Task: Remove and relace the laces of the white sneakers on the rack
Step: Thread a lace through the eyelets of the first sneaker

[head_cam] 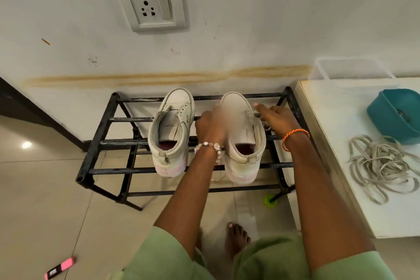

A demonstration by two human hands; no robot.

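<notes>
Both arms reach forward and down over the black rack point(103, 134). The left hand point(210, 126), with a beaded bracelet at the wrist, lies on the right sneaker point(244, 141); its fingers are blurred, so I cannot tell whether they grip anything. The right hand point(276, 118), an orange thread band at its wrist, has its fingers curled, pinching a lace end point(251, 113) at that sneaker's eyelets. The left sneaker point(171, 129) stands just beside on the top bars, toe to the wall, without laces in its visible eyelets. No writing on either shoe can be read. To the right, the white worktop point(329, 143) edge runs close along the rack's end; a loose heap of laces point(381, 166) lies on it near a teal container point(395, 118).
</notes>
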